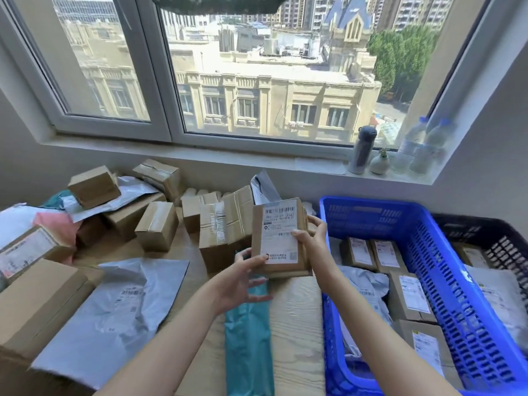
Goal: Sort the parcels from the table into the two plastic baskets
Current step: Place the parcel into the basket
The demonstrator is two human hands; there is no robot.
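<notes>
both hands grip one labelled cardboard parcel (281,238) above table (297,324): left hand (245,278) low, right hand (310,235) beside blue basket (445,281).

Labelled brown parcel (281,238) held upright above table (297,324) — beside blue basket (428,252).

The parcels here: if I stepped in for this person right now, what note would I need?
Both hands, left hand and right hand, hold one labelled box above the table.
Done: several parcels already lie in the blue basket, a few in the black basket.
Left: place this box, then sort the brown boxes, grey mailer and teal mailer.
</notes>
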